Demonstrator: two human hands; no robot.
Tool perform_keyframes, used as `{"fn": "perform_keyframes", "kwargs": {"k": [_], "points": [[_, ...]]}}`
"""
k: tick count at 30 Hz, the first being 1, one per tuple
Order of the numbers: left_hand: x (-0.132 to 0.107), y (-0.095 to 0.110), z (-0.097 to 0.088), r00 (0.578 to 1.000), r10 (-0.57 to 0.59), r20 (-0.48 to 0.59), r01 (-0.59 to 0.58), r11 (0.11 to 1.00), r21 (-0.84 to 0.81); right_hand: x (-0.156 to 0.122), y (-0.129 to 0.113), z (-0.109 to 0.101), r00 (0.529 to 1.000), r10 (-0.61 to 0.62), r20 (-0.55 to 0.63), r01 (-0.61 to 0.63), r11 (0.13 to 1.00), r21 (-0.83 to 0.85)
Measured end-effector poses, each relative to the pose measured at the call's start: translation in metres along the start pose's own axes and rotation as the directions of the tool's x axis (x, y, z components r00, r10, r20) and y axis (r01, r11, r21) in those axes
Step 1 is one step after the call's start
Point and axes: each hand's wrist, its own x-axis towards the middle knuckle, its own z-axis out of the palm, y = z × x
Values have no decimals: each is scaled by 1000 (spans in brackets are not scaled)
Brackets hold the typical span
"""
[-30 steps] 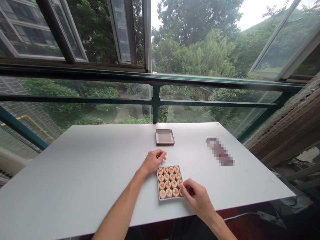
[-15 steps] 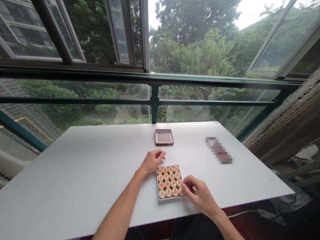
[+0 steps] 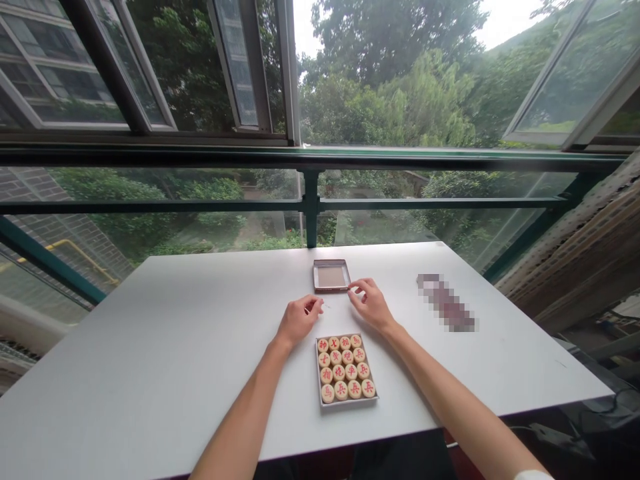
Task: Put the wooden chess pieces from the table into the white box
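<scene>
A shallow white tray (image 3: 321, 399) lies on the white table (image 3: 165, 347) near its front edge. It is filled with several round cream game pieces (image 3: 347, 371) marked in red. My left hand (image 3: 299, 319) rests on the table just behind the tray, fingers curled with nothing seen in them. My right hand (image 3: 371, 303) is further back, its fingertips touching the near right corner of a brown lid (image 3: 331, 276) that lies open side up.
A blurred dark oblong object (image 3: 447, 301) lies at the table's right. A green railing (image 3: 312, 203) with glass panels runs just behind the table. Open window sashes hang above. The table's right edge drops to wooden boards.
My right hand has left the tray's right edge and moved back to the brown lid. The left hand stayed behind the tray. The view shifted slightly.
</scene>
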Motion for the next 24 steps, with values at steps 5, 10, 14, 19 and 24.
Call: {"fn": "perform_keyframes", "kwargs": {"k": [5, 10, 14, 19, 24], "points": [[1, -2, -2, 999, 44, -4, -44, 996, 76, 3, 16, 10, 1000, -12, 26, 12, 1000, -22], [3, -3, 0, 999, 31, -13, -30, 997, 76, 4, 23, 10, 998, -10, 58, 12, 1000, -28], [3, -4, 0, 999, 15, -45, -12, 998, 64, 3, 22, 9, 998, 1, 61, 0, 1000, -8], [5, -7, 1, 980, 29, -196, -22, 999, 39, -3, 13, -2, 996, -1, 86, -4, 999, 54], [12, -13, 2, 950, -59, -306, 5, 985, -173, -12, -4, -16, 996, 18, 85, -34, 981, 191]]}}
